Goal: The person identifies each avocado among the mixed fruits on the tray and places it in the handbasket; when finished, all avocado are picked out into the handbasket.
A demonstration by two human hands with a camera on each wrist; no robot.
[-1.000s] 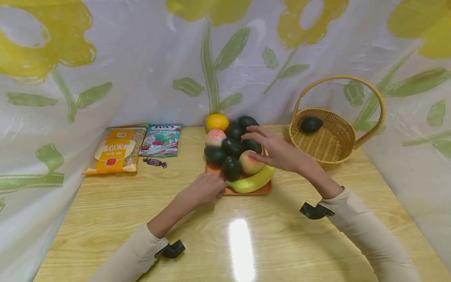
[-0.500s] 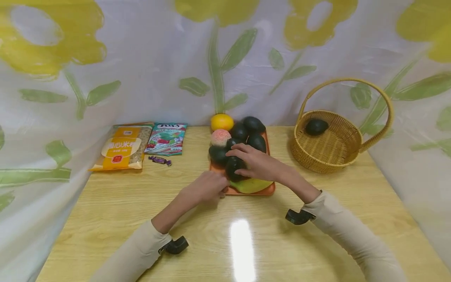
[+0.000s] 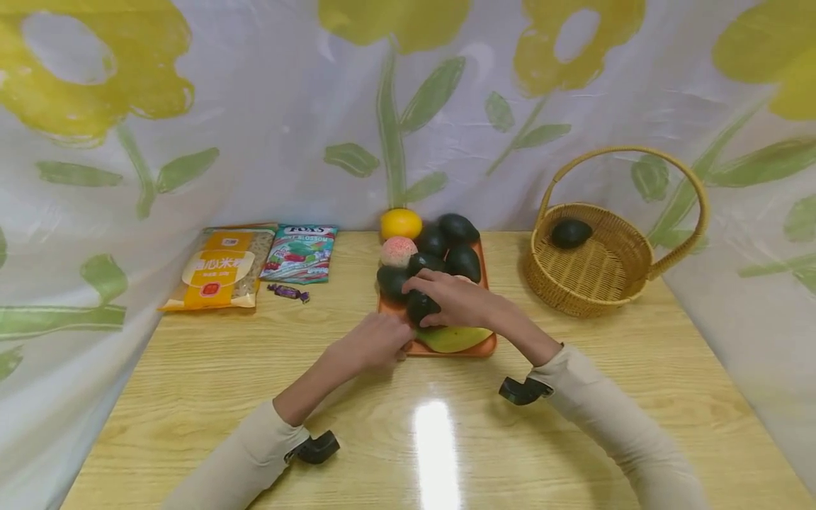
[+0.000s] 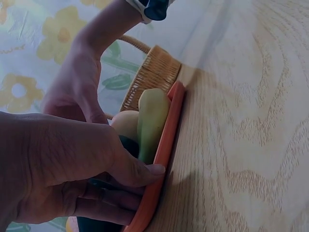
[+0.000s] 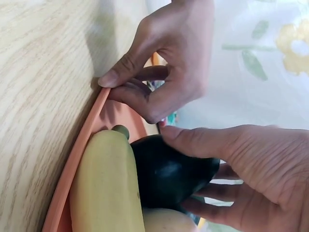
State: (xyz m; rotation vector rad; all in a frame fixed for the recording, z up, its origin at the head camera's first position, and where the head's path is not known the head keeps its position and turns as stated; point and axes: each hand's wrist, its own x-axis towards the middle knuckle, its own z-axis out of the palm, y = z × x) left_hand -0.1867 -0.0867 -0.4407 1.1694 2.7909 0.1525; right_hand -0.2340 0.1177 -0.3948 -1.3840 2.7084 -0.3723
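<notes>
My left hand [image 3: 376, 341] pinches the near left corner of an orange tray [image 5: 72, 166], thumb outside the rim and fingers inside. My right hand [image 3: 460, 301] grips a dark green avocado [image 5: 169, 164] at the tray's front, its thumb on one side and fingers on the other. Along the near rim lies a yellow banana [image 3: 455, 340], beside that avocado. A pale peach [image 5: 169, 221] is mostly hidden under my right hand. Behind, the tray bears several more avocados [image 3: 463, 262], a pink speckled peach [image 3: 399, 251] and a yellow-orange fruit [image 3: 401, 224].
A wicker basket [image 3: 574, 301] with a tall handle stands at the right, with one avocado [image 3: 570, 233] inside. To the left lie an orange food bag [image 3: 217, 269], a teal FOX'S candy bag [image 3: 299, 253] and a purple wrapped candy [image 3: 289, 292]. A flowered curtain hangs behind.
My right hand has moved left and nearer, from over the peach and rear avocados to the front avocado, and has closed round it. The left hand stays at the tray's corner.
</notes>
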